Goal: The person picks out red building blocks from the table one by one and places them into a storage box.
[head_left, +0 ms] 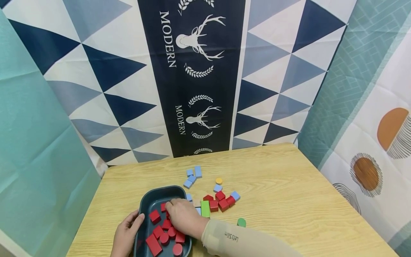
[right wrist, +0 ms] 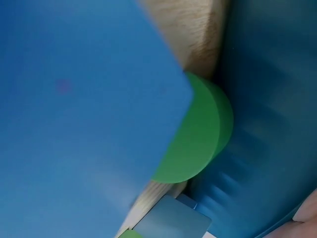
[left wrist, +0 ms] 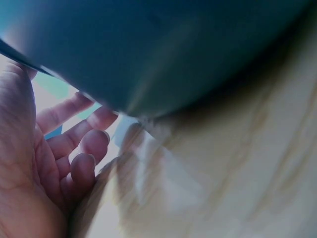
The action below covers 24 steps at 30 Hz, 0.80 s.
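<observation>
A dark blue-green tray (head_left: 146, 200) stands at the table's near left, with red blocks (head_left: 154, 245) of several shapes inside. My left hand (head_left: 126, 232) holds its left side, thumb over the rim; in the left wrist view, bent fingers (left wrist: 81, 141) lie by the tray's outer wall (left wrist: 163, 59). My right hand (head_left: 183, 216) reaches over the right rim into the tray, fingers bent down among the red blocks. One red block (head_left: 163, 207) shows right at its fingertips; I cannot tell whether they pinch it. Only a bit of that hand (right wrist: 302, 218) shows in the right wrist view.
Right of the tray lie a green block (head_left: 205, 208), loose red blocks (head_left: 223, 204) and a green round piece (head_left: 241, 222). Blue blocks (head_left: 198, 172) and a yellow disc (head_left: 219, 181) sit farther back. A blue block (right wrist: 89, 109) fills much of the right wrist view.
</observation>
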{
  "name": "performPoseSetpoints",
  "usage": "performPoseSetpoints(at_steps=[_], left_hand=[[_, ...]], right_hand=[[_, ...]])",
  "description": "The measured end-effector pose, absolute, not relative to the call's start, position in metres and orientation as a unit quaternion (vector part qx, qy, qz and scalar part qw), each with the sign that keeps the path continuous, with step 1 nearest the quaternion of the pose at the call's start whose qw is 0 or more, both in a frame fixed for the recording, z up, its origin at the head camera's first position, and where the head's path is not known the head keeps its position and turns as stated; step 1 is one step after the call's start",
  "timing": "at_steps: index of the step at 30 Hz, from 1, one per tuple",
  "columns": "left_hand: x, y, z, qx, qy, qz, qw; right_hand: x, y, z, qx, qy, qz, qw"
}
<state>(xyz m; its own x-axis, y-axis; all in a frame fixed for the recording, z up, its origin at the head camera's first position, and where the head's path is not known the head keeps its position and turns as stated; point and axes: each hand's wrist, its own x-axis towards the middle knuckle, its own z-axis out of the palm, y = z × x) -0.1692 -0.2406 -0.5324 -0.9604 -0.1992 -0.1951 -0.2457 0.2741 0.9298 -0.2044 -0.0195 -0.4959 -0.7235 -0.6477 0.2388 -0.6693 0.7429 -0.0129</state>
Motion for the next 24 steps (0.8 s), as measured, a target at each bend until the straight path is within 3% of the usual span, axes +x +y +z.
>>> performPoseSetpoints(at_steps=[14, 19, 24], left_hand=[[-0.168, -0.239, -0.529, -0.140, 0.804, 0.577, 0.018], [-0.168, -0.239, -0.529, -0.138, 0.808, 0.572, 0.016], [-0.167, -0.238, -0.530, -0.148, 0.807, 0.571, 0.024]], right_hand=[[-0.206, -0.016, -0.495, 0.368, -0.922, 0.064, 0.106], [-0.207, -0.008, -0.482, 0.402, -0.906, 0.115, 0.064], [-0.214, 0.018, -0.464, 0.423, -0.890, 0.150, 0.073]])
